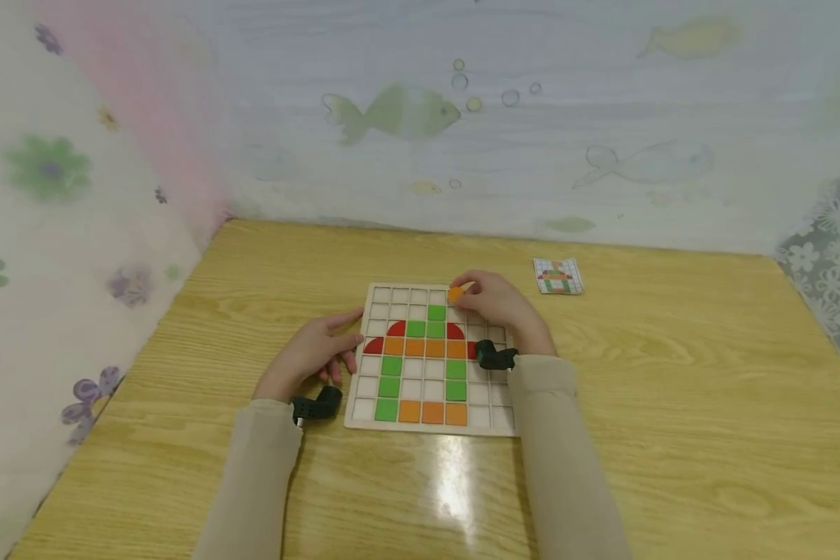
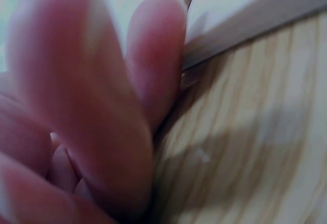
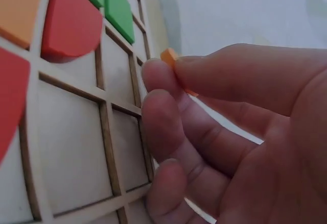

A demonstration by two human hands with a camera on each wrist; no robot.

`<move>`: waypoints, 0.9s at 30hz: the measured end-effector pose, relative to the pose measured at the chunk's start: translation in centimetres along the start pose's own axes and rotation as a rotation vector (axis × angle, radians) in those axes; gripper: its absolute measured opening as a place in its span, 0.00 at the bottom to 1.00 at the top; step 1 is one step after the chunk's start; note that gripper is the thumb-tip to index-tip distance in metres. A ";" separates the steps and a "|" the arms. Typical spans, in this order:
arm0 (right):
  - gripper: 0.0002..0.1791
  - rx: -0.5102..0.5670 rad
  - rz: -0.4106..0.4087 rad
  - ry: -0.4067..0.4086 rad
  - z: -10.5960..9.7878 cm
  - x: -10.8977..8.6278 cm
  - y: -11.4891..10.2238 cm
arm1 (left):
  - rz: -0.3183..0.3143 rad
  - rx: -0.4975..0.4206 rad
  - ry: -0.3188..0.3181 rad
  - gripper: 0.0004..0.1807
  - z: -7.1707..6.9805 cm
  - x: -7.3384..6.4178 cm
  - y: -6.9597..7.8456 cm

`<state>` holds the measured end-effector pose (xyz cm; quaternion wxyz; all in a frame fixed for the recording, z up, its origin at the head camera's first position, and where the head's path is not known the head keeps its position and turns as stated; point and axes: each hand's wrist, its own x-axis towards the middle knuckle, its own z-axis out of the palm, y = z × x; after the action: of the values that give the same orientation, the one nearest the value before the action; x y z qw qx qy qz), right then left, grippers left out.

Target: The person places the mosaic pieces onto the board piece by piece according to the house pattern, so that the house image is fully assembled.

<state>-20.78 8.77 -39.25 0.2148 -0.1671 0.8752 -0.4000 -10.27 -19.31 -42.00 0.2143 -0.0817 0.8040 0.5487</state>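
A wooden grid board (image 1: 360, 389) lies on the table with green, orange and red tiles set in its cells. At the board's far edge my right hand (image 1: 497, 302) pinches an orange tile (image 1: 456, 295) between thumb and finger. The same orange tile (image 3: 168, 56) shows in the right wrist view, mostly covered by the fingers, while the other fingertips rest close to the grid. My left hand (image 1: 308, 350) lies along the board's left side, its fingertips at the edge and its index finger pointing forward. Nothing is held in it.
A small pattern card (image 1: 558, 276) with a coloured figure on a grid lies on the table (image 1: 672, 373), beyond the board to the right. A wall (image 1: 518, 187) with painted fish stands behind the table. Black wrist cameras sit near both cuffs.
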 end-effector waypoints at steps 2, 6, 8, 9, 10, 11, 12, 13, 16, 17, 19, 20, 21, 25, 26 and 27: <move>0.15 0.000 -0.003 -0.004 0.1 0.2 -0.2 | 0.004 -0.004 0.001 0.27 -0.1 0.0 0.0; 0.15 -0.045 -0.041 0.006 0.5 0.6 -0.2 | 0.005 -0.007 0.001 0.27 -0.2 0.0 0.0; 0.15 -0.056 -0.057 0.012 0.8 0.9 -0.2 | 0.007 -0.002 0.001 0.27 -0.2 0.0 0.0; 0.15 -0.060 -0.063 0.014 1.0 1.0 -0.2 | 0.007 0.001 0.002 0.27 -0.2 0.0 0.0; 0.15 -0.058 -0.066 0.015 1.1 1.1 -0.3 | 0.008 0.006 0.002 0.27 -0.2 0.0 0.0; 0.16 -0.052 -0.065 0.017 1.2 1.1 -0.3 | 0.008 0.010 0.003 0.27 -0.2 0.0 0.0; 0.16 -0.050 -0.067 0.018 1.3 1.1 -0.3 | 0.009 0.013 0.004 0.27 -0.2 0.0 0.0; 0.15 -0.053 -0.067 0.023 1.4 1.2 -0.3 | 0.010 0.014 0.005 0.27 -0.2 0.0 0.0; 0.15 -0.078 -0.075 0.037 1.5 1.2 -0.4 | 0.011 0.011 0.007 0.27 -0.2 0.0 -0.1; 0.15 -0.086 -0.076 0.043 1.5 1.2 -0.4 | 0.013 0.010 0.007 0.27 -0.2 0.0 -0.1; 0.14 -0.104 -0.079 0.057 1.6 1.2 -0.6 | 0.013 0.001 0.004 0.27 -0.2 0.0 0.0; 0.14 -0.111 -0.082 0.061 1.6 1.2 -0.6 | 0.013 -0.001 0.004 0.27 -0.2 0.0 0.0; 0.14 -0.117 -0.084 0.066 1.6 1.3 -0.7 | 0.011 -0.005 0.003 0.27 -0.2 -0.1 0.0; 0.14 -0.144 -0.076 0.069 1.8 1.4 -0.7 | 0.004 -0.005 0.006 0.27 -0.1 -0.1 0.1; 0.14 -0.155 -0.072 0.069 1.8 1.4 -0.7 | 0.004 0.000 0.006 0.27 -0.1 -0.1 0.2; 0.14 -0.162 -0.067 0.068 1.9 1.5 -0.8 | 0.001 0.002 0.007 0.27 -0.1 -0.1 0.2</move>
<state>-20.98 6.42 -40.12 0.1573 -0.1995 0.9054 -0.3403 -10.28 -19.33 -41.75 0.2112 -0.0829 0.8053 0.5478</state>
